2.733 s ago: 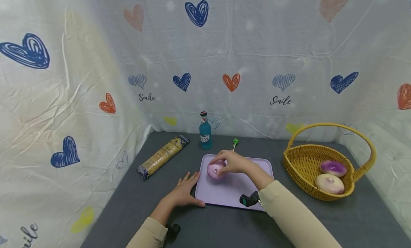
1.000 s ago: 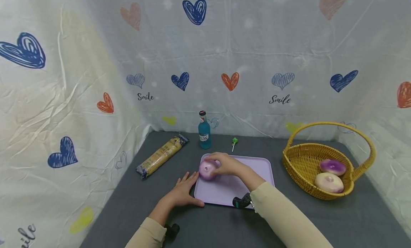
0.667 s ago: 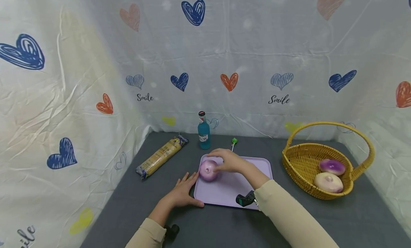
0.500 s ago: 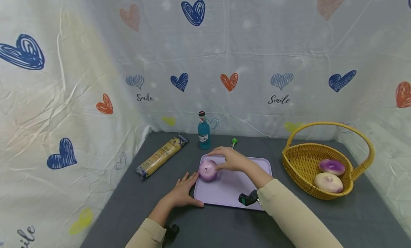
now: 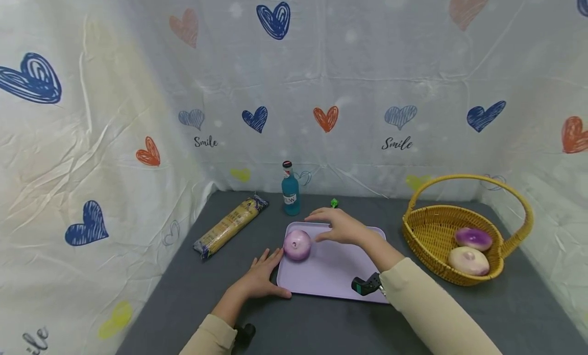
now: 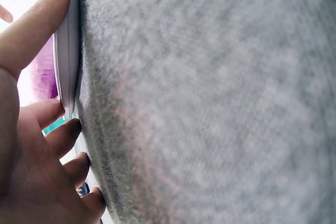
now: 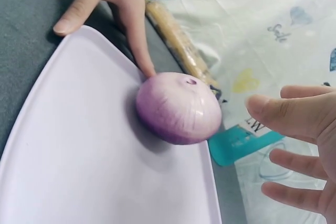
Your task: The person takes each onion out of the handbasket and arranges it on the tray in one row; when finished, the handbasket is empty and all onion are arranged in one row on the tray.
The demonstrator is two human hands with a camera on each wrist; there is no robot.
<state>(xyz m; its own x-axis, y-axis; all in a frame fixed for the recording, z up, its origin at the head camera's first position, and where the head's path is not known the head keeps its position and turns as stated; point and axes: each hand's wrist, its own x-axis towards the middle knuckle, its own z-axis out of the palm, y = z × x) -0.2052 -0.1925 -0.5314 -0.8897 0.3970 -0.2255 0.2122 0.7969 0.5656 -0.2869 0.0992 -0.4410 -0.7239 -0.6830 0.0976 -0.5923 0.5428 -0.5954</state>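
A purple onion sits at the left end of the lavender tray, in the head view. Just right of the onion, my right hand hovers over the tray with fingers spread, apart from it; the right wrist view shows the gap between that hand and the onion. My left hand rests at the tray's left edge, fingers extended, with thumb and index finger touching the rim. The left wrist view has the left hand against the tray's side.
A yellow wicker basket holding two onions stands at the right. Behind the tray are a blue bottle and a green-topped lollipop. A noodle packet lies at the left on the grey table.
My right hand carried the onion leftward over the tray, let go of it at the left end, and drew back to the right. The left hand stayed at the tray's edge.
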